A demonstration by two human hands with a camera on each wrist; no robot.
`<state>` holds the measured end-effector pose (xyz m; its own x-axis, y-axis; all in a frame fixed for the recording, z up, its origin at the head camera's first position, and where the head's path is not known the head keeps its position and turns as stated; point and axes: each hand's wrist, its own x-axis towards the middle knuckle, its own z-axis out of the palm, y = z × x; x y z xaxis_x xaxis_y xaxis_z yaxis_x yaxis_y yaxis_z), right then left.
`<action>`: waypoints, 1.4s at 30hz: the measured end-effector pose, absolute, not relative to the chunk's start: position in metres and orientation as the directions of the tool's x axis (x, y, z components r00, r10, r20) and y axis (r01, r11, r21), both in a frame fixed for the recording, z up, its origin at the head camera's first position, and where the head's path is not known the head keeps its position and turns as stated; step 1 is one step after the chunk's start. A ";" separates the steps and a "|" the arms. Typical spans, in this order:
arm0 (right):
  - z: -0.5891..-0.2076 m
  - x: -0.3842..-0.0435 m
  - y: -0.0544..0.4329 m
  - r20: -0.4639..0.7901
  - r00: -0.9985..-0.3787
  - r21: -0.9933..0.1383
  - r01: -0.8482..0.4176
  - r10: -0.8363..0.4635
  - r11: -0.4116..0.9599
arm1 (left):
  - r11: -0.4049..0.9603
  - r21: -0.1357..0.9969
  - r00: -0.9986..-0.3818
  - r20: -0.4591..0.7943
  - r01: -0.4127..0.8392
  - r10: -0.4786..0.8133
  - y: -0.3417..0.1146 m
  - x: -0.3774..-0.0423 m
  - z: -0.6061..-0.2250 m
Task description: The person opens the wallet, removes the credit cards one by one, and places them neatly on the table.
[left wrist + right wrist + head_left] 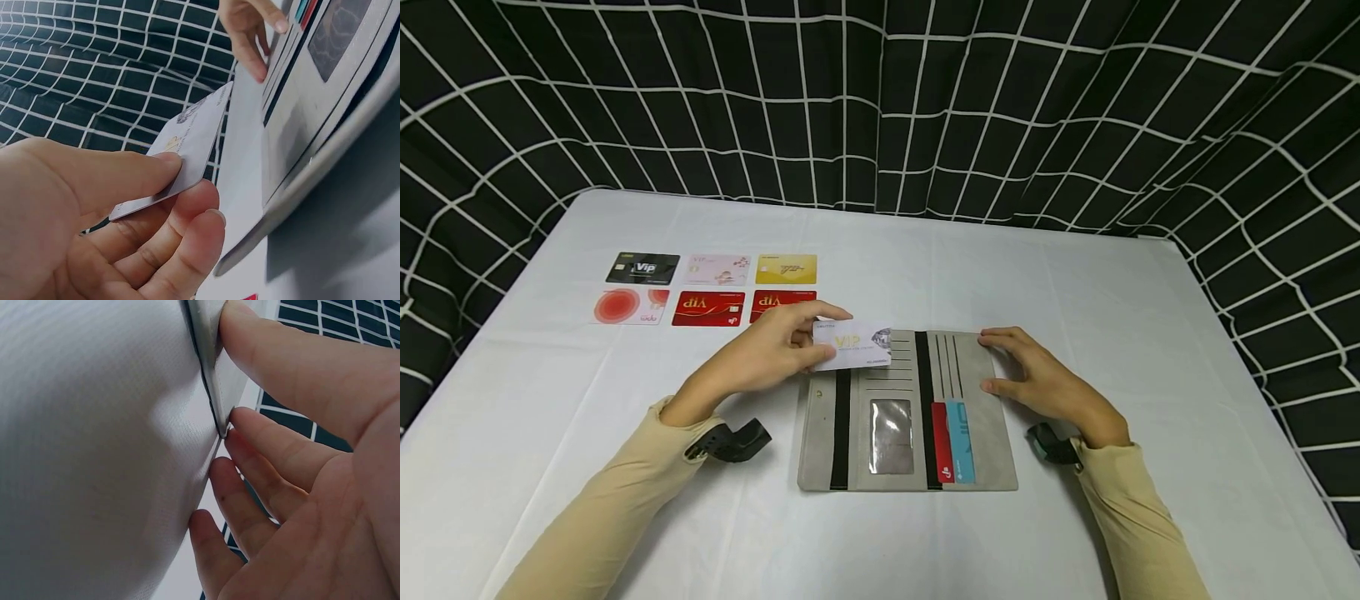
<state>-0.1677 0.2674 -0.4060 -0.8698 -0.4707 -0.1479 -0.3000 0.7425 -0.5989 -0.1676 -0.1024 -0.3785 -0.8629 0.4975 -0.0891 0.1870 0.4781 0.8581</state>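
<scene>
Between thumb and fingers, my left hand (767,346) pinches a white VIP card (852,344) with a diamond picture. It is held above the upper left part of an open grey card wallet (887,479); the left wrist view shows the thumb on the card's printed face (187,134). At the wallet's right edge, my right hand (1041,375) touches with thumb and fingertips, its fingers fairly straight in the right wrist view. A red card (942,442) and a blue card (960,442) sit in the wallet's right-hand slots. A clear window (891,437) lies in its middle panel.
Left of the wallet, two rows of cards lie on the white table (1112,292): black (643,268), pink (718,270), gold (786,269), a red-circle card (631,307) and two red VIP cards (708,309), one partly behind my left hand. A black gridded curtain (880,100) hangs behind.
</scene>
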 end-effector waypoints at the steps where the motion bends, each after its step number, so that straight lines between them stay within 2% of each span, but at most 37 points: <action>1: -0.406 -0.168 0.268 -0.148 -0.871 -0.598 -0.299 -0.469 0.743 | 0.476 0.860 -0.865 -0.089 0.183 0.493 -0.104 -0.168 -0.378; 22: -0.405 -0.166 0.267 -0.154 -0.872 -0.602 -0.289 -0.464 0.744 | 0.499 0.859 -0.917 -0.106 0.110 0.385 -0.140 -0.169 -0.373; 42: -0.405 -0.168 0.267 -0.159 -0.870 -0.590 -0.295 -0.467 0.752 | 0.470 0.882 -0.936 -0.129 0.042 0.327 -0.168 -0.180 -0.370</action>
<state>-0.1676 0.2668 -0.4048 -0.8701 -0.4666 -0.1591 -0.2954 0.7517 -0.5896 -0.1796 -0.1681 -0.3695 -0.9360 0.3273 -0.1293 0.0424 0.4695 0.8819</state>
